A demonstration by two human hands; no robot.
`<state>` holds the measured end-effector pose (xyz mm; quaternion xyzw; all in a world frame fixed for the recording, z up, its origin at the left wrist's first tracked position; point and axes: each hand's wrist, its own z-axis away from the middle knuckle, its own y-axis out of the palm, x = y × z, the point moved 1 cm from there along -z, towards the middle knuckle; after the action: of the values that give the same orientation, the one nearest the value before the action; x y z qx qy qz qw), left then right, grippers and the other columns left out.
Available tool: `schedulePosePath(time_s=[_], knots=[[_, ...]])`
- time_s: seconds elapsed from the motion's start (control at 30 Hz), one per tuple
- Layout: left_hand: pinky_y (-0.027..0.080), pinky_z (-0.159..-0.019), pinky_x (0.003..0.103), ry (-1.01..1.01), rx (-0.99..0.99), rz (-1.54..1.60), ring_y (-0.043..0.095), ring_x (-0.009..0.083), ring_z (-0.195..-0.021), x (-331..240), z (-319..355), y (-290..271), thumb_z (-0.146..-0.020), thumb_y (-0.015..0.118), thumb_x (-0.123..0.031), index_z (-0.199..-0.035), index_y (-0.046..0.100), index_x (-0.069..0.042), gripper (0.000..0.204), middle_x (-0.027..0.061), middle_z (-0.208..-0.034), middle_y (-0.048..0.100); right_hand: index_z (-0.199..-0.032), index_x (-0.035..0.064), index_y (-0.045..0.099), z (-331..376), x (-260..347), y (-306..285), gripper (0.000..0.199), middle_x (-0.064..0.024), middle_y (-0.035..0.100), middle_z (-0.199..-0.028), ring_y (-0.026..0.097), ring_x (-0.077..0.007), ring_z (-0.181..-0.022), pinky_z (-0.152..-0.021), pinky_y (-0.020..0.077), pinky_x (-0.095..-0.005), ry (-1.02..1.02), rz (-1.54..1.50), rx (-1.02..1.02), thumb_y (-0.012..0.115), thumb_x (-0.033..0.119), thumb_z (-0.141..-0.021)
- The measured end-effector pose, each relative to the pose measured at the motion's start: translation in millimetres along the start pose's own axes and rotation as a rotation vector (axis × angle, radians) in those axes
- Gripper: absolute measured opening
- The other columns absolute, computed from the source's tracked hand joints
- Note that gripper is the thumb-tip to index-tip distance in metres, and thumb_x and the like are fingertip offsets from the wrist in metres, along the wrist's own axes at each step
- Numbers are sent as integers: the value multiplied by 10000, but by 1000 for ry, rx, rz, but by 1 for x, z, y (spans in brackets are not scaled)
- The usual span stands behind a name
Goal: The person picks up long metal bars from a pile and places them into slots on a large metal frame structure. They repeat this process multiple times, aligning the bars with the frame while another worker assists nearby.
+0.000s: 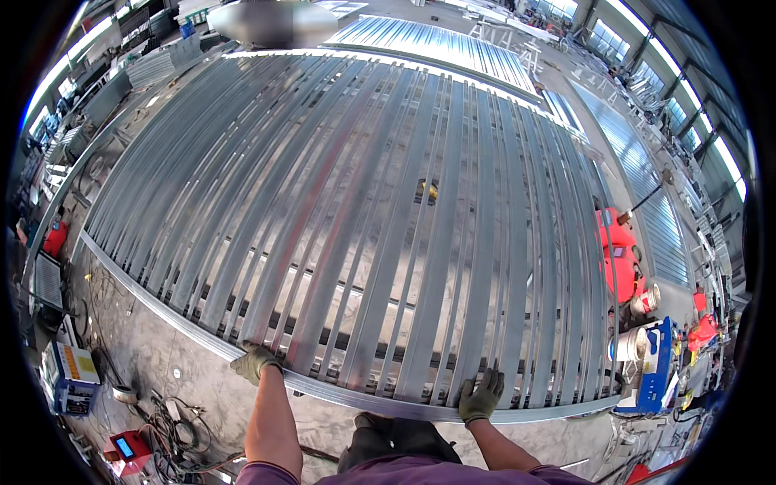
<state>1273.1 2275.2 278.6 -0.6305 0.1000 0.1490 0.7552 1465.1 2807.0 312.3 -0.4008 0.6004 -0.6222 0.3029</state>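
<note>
Both hands wear green gloves. The left hand (255, 361) and the right hand (480, 398) each grip the near edge rail (364, 398) of a big frame of shiny metal strips (388, 218). It lies flat on the floor (162, 356). Red machines (618, 255) stand farther off on the right.

Olive knit gloves both grips: left grip (255, 361), right grip (480, 396); purple short-slv shirt, dark trousers.
</note>
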Motion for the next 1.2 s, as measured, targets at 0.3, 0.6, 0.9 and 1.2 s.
schedulePosePath(time_s=[0.3,0.6,0.9,1.2], knots=[[576,-840,533,-42,6,-9,684,416,-1058,-9,9,-10,-953,480,-650,-1352,436,33,793,227,-1205,614,-1438,-77,433,-5,-1,2,711,-305,442,-1479,322,-493,-1443,-1206,227,-584,-32,-8,-47,571,387,-917],[554,-884,552,-45,17,31,663,416,-1106,-7,3,-7,-955,485,-618,-1341,445,27,753,229,-1242,595,-1414,-82,451,-8,7,-9,708,-315,463,-1444,361,-520,-1401,-1180,247,-612,-62,-43,-109,596,366,-885],[556,-878,560,-16,31,34,666,442,-1074,-8,15,-20,-967,473,-593,-1319,441,55,738,272,-1267,582,-1422,-74,439,-4,4,-10,706,-318,459,-1451,363,-518,-1405,-1184,241,-605,-23,-54,-59,589,381,-904],[582,-828,533,-43,28,32,688,447,-1022,-20,27,-25,-949,505,-608,-1272,473,54,737,283,-1219,608,-1445,-86,424,-2,2,-9,717,-316,468,-1464,333,-518,-1436,-1192,210,-621,-27,-61,-57,566,399,-936]])
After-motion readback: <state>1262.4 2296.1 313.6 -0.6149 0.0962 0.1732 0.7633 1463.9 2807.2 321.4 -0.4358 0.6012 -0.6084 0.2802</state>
